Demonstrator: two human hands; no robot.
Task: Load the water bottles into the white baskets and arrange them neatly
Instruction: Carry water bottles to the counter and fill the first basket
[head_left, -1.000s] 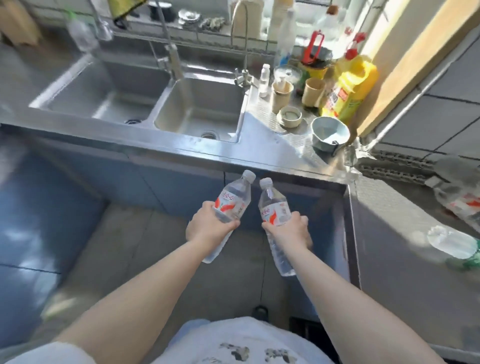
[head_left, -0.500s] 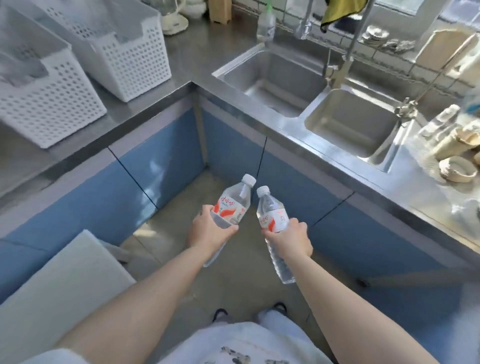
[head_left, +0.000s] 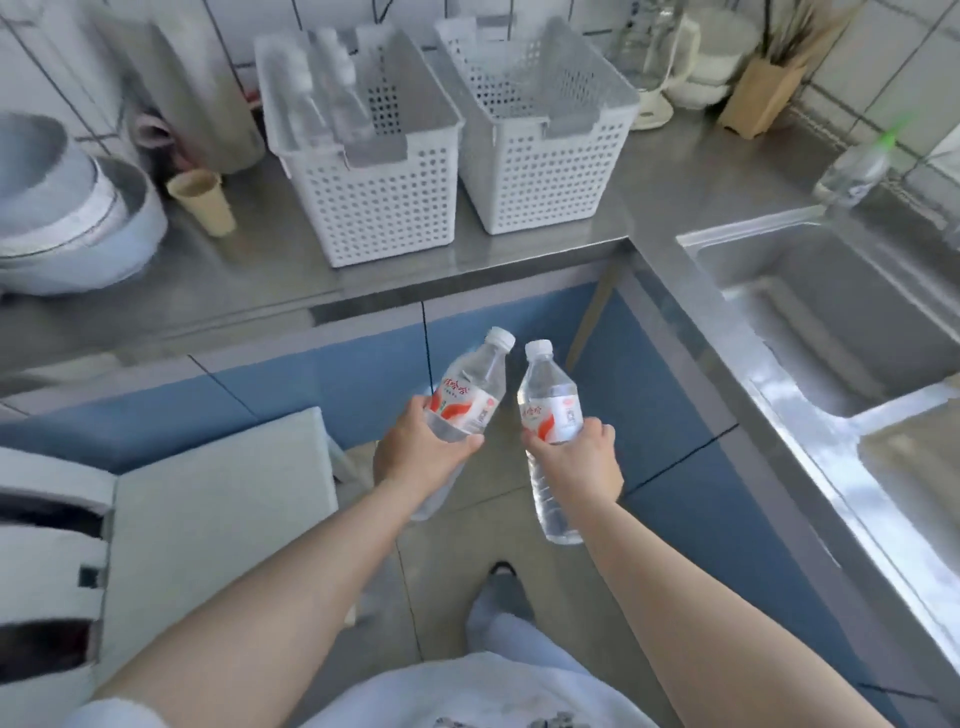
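Two bottles in hand, baskets ahead on the counter.

My left hand (head_left: 415, 452) is wrapped round the left bottle (head_left: 465, 400), and my right hand (head_left: 582, 462) grips the right bottle (head_left: 550, 410); both bottles point cap-first toward the counter (head_left: 519, 249), held below its edge and well short of the baskets. On the counter the left basket (head_left: 374, 202) already seems to hold a few bottles lying in a row, though they are blurred. The right basket (head_left: 545, 171), just beside it, looks empty. So I judge the loading partly done: these two are not yet in, one more bottle (head_left: 852, 171) stands right of the baskets by the sink (head_left: 831, 291), and tidying comes after.
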